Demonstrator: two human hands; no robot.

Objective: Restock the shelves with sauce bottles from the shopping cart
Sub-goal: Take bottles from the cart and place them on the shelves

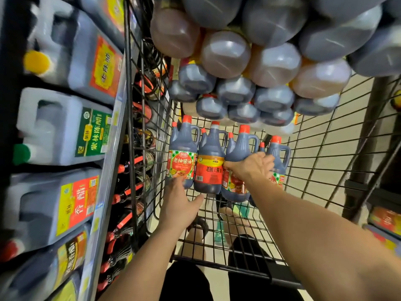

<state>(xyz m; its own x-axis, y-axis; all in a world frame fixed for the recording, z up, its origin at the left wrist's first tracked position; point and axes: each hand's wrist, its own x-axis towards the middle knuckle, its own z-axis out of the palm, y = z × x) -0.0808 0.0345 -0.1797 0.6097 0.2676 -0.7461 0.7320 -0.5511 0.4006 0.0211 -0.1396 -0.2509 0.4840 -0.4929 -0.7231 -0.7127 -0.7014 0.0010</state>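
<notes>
Several dark soy sauce bottles with red caps stand in the black wire shopping cart (pixel 325 170). My left hand (pixel 180 205) reaches under the leftmost bottle (pixel 181 157), which has a green-checked red label; the fingers touch its base but are apart. My right hand (pixel 253 168) closes over the body of the third bottle (pixel 237 187), thumb toward the orange-labelled bottle (pixel 209 168) between them. A further bottle (pixel 280 157) stands behind my right hand. Shrink-wrapped packs of bottles (pixel 249 83) are stacked at the cart's far end.
Shelves on the left hold big vinegar jugs (pixel 65 127) on their silver edge (pixel 110 161), with slim red-necked bottles (pixel 128 192) on a lower level beside the cart. Another shelf unit (pixel 382 218) stands at the right. My legs and sandalled feet show through the cart floor.
</notes>
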